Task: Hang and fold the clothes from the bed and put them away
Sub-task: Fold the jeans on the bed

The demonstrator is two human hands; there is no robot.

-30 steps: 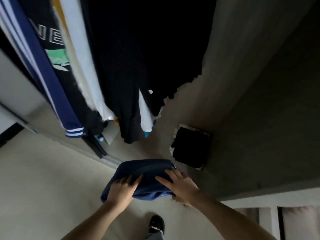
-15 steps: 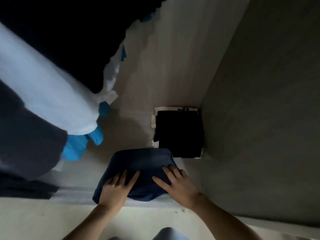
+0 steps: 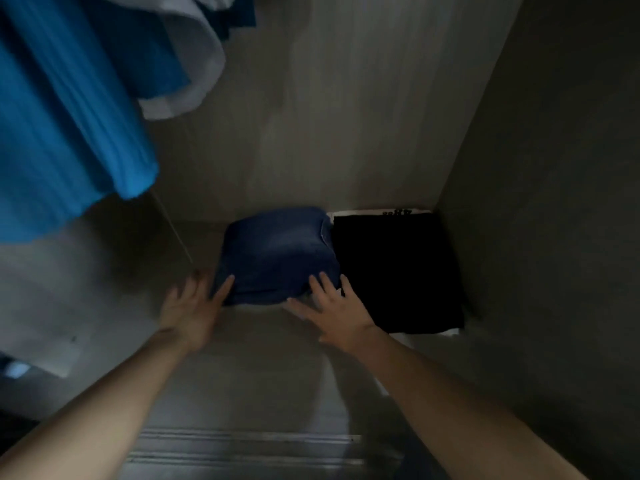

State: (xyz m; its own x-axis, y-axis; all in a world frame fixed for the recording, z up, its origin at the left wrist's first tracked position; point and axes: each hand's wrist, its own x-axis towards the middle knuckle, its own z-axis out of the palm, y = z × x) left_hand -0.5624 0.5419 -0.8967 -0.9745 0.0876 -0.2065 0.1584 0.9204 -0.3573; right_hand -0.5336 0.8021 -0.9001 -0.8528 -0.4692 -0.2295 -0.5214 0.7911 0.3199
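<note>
The folded navy garment (image 3: 277, 251) lies on the wardrobe floor (image 3: 263, 358) at the far end, touching the black folded stack (image 3: 394, 268) on its right. The left hand (image 3: 190, 306) touches its near left corner and the right hand (image 3: 337, 313) its near right corner, each grip apart with fingers straight and spread. A bright blue garment (image 3: 69, 133) and a white garment (image 3: 194, 81) hang at the far left.

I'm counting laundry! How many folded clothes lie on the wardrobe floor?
2: a dark blue one in the middle, a black one beside it in the corner. More may hide beneath.
</note>
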